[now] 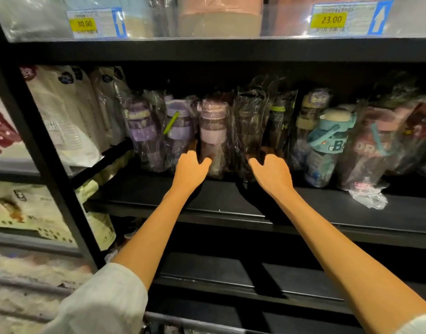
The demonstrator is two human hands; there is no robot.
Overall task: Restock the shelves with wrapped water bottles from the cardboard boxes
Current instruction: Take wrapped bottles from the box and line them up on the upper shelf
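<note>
Placing step: left hand (191,165) grips pink bottle (212,133) low on wrap; right hand (271,168) grips dark bottle (249,131) beside it. Both mid-row on shelf (231,201). Next, likely: seat upright, release without tipping neighbours.

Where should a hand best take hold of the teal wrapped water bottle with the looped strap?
Probably round the teal wrapped water bottle body below the strap, coming from the open shelf front: it stands upright, neighbours crowd both sides.

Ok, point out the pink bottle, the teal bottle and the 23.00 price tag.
pink bottle (212,131): head view, pale band.
teal bottle (327,145): head view, body.
23.00 price tag (332,20): head view, yellow panel.
</note>
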